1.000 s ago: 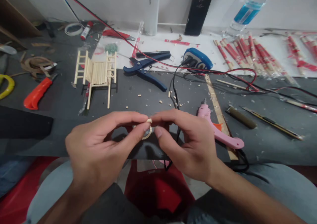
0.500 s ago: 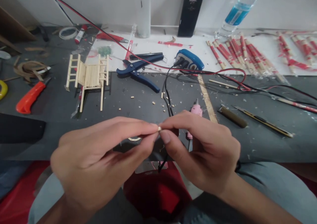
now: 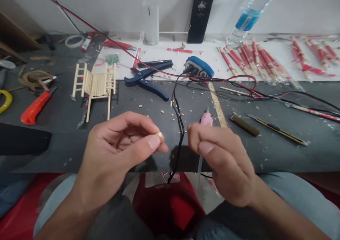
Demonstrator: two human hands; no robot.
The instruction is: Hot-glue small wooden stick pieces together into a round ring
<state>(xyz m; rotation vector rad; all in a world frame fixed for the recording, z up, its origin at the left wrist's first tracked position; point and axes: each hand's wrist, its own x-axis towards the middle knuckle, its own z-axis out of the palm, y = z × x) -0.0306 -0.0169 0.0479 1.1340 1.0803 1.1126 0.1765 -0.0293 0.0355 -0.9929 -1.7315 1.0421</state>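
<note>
Head view. Item: one short wooden offcut (image 3: 159,135), pale, stubby, its cut end showing; located at the near centre, raised off the grey tabletop (image 3: 66,141). We find it clamped between thumb and forefinger of the left hand (image 3: 111,162), the remaining fingers loosely curled behind. Right hand (image 3: 228,158): fingers curled together, thumb laid against them; whether anything sits inside, we cannot tell. It partly covers a pink hot glue gun (image 3: 206,119), nozzle pointing far.

Changes against half a second ago: the hands, then meeting at the offcut, are now apart, the offcut remaining with the left. The right has shifted a little to the right in relation to the tabletop. The small ring formerly seen beyond the left hand is now hidden.

Edges and room: we note the table's near edge passing beneath both hands, a red stool (image 3: 170,204) below it. The gap between the hands is crossed by a black cord (image 3: 181,137). Grey surface extends left to a dark box (image 3: 23,141). Far left, a miniature wooden chair (image 3: 98,85); far centre, a blue pipe cutter (image 3: 156,91); right, a snap-off knife (image 3: 278,130).
</note>
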